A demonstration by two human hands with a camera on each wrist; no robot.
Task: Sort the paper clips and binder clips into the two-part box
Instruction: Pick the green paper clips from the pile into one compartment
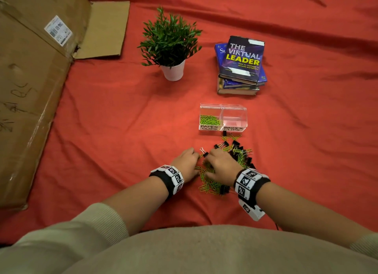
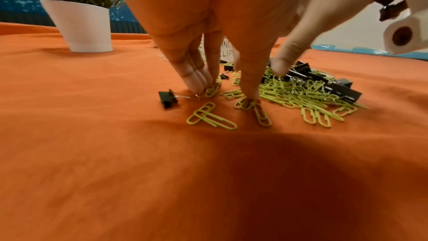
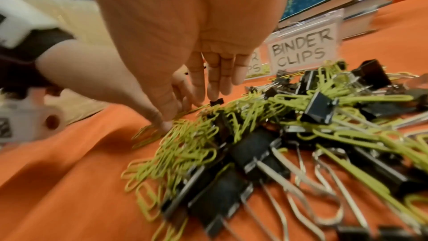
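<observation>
left hand (image 1: 186, 163): mine, down on the red cloth (image 1: 122, 130) at the left edge of the pile, fingers straight, tips pressing on loose paper clips; nothing pinched or held.
left fingertips (image 2: 197, 87): on the cloth, touching a green paper clip; thumb tip on another clip nearer the camera.
right hand (image 1: 222, 165): mine, spread over the middle of the pile, fingers straight and pointing down; thumb tip touches the clips; gripping nothing.
right fingers (image 3: 215, 87): tips at the far edge of the pile, just above a small black clip.
pile (image 1: 225, 167): green paper clips (image 2: 301, 96) and black binder clips (image 3: 252, 155) mixed together on the cloth, between me and the box; paper clips mostly on my left side, binder clips mostly right.
stray binder clip (image 2: 167, 98): lies alone, just left of my left fingertips, wire handle toward them.
box (image 1: 223, 117): clear, two parts, just beyond the pile; left part labelled PAPER CLIPS holds green paper clips; right part labelled BINDER CLIPS, no clips seen in it.
plant (image 1: 170, 42): in a white pot, beyond the box to the left.
books (image 1: 241, 65): stack beyond the box.
cardboard (image 1: 32, 79): large carton, far left.
</observation>
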